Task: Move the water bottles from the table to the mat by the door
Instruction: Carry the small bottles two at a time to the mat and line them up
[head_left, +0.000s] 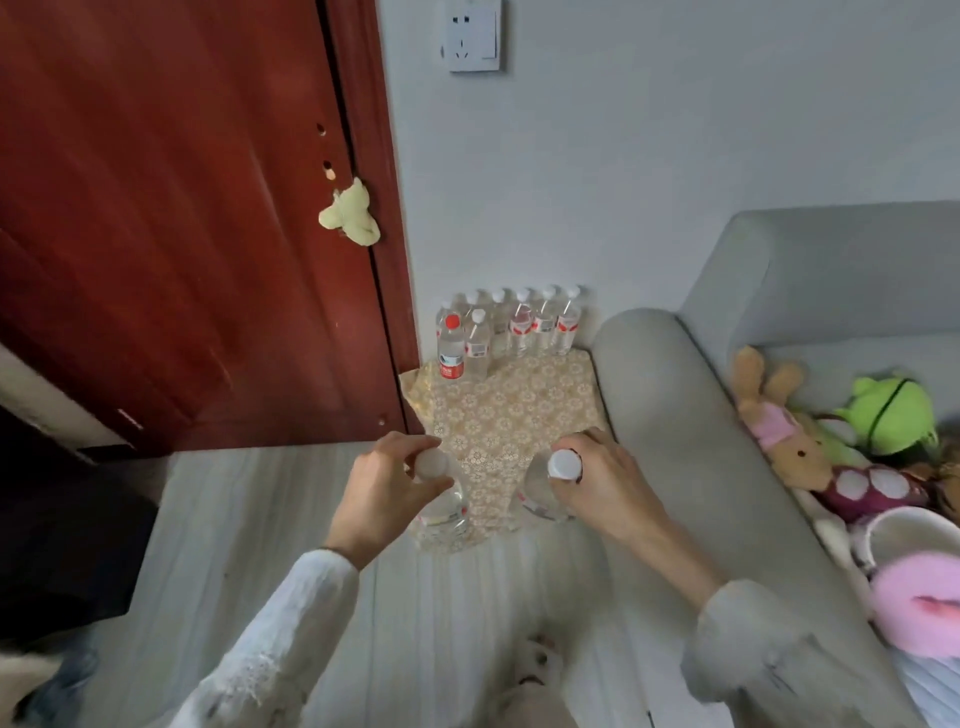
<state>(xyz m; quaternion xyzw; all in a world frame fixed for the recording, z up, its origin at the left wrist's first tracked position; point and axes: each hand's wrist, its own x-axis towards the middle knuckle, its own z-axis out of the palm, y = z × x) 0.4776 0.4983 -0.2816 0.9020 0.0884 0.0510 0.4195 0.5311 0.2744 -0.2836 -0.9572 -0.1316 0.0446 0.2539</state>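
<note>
- Ahead of both hands and off to their left stands the red door (171, 234), shut, with a pale plush toy (350, 213) hanging at its edge.
- Right of the right hand runs the grey sofa (670, 415), its arm just beside that hand; soft toys (810, 447) lie on the seat further right.
- Under and ahead of the hands lies the patterned mat (509, 415), its near edge directly below them.
- Beyond the hands, at the mat's far end against the wall, a group of water bottles (511, 327) already stands upright in a tight cluster.
- Left hand (392, 486): fingers curled around the neck of a bottle (441, 512), gripping it just below the cap.
- Right hand (597, 480): fingers pinching the neck of a second bottle (545, 493) under its white cap.
- Judged step: setting down this pair; both bottles look upright at the mat's near edge, though whether their bases touch it I cannot tell.
- Next move likely calls for lowering them flat, letting go without tipping them, then fetching any bottles left.
</note>
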